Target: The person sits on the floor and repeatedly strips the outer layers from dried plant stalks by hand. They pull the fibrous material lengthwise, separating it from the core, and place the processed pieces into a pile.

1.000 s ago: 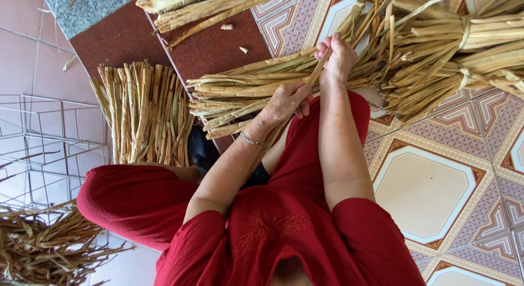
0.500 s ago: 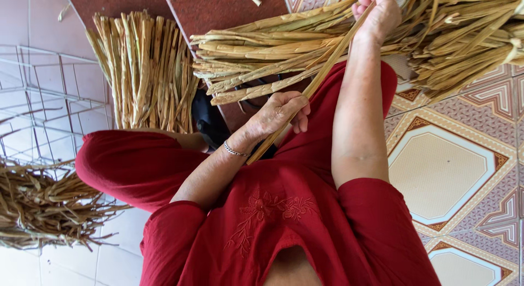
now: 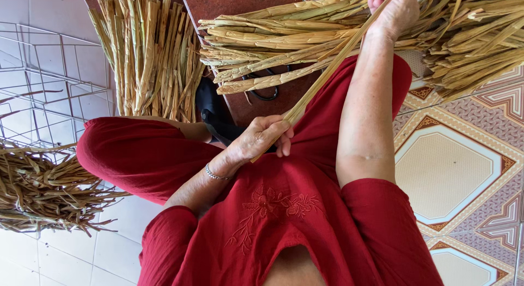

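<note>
My left hand [image 3: 257, 142], with a thin bracelet on the wrist, is closed around the near end of a long pale dried stalk [image 3: 327, 73] just above my red-clothed lap. My right hand [image 3: 394, 13] grips the same stalk at its far end, near the top edge of the view. The stalk runs taut and diagonal between the two hands. It crosses in front of a thick bundle of dried stalks [image 3: 273, 46] that lies across a dark brown surface [image 3: 240, 2].
A second bundle of stalks [image 3: 147, 51] fans out at the upper left. A loose heap of dried stalks [image 3: 38, 193] lies at the left by a white wire rack [image 3: 49, 89]. A black object [image 3: 213, 111] sits by my knee. Patterned floor tiles [image 3: 453, 177] are on the right.
My hands have moved apart along the stalk: the left drew back toward my lap and the right went up and away. The view has moved closer to the bundles.
</note>
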